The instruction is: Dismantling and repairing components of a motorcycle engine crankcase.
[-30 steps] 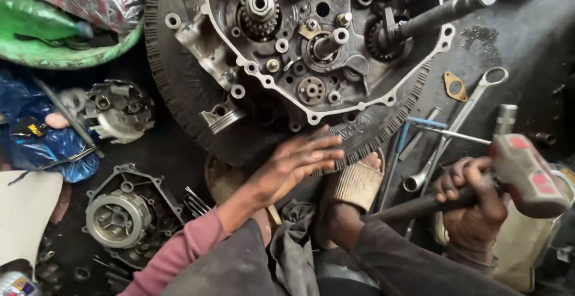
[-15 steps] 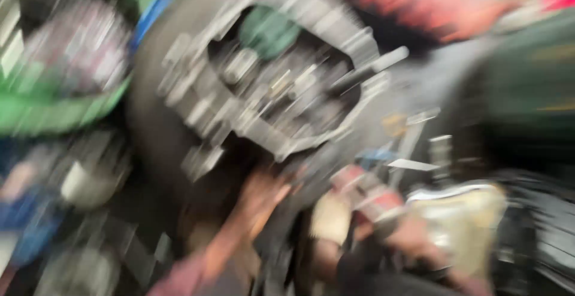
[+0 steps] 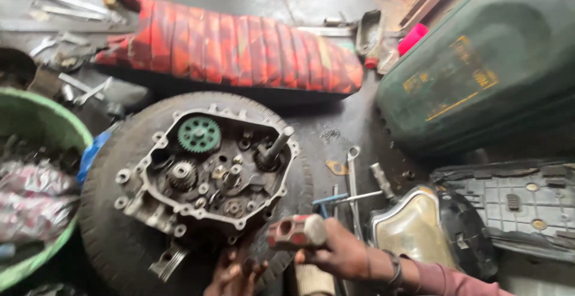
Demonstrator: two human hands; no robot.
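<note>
An open engine crankcase [image 3: 209, 173] with a green gear [image 3: 199, 134], smaller steel gears and a protruding shaft [image 3: 277, 144] lies on a worn tyre [image 3: 108, 224]. My right hand [image 3: 338, 251] grips a hammer with a red and grey head [image 3: 296, 232], held just off the case's lower right edge. My left hand [image 3: 230, 275] sits at the bottom of the view against the tyre's near side, fingers spread, holding nothing that I can see.
A red-orange motorcycle seat [image 3: 239, 47] lies behind the tyre. A dark green fuel tank [image 3: 479, 62] is at the right, a headlight housing [image 3: 419, 230] and a black plastic panel [image 3: 521, 203] below it. Spanners [image 3: 352, 188] lie right of the tyre. A green basin [image 3: 36, 200] stands left.
The view has swung up and back, bringing the seat and fuel tank into sight. My right hand has brought the hammer head in close to the crankcase; my left hand stays by the tyre.
</note>
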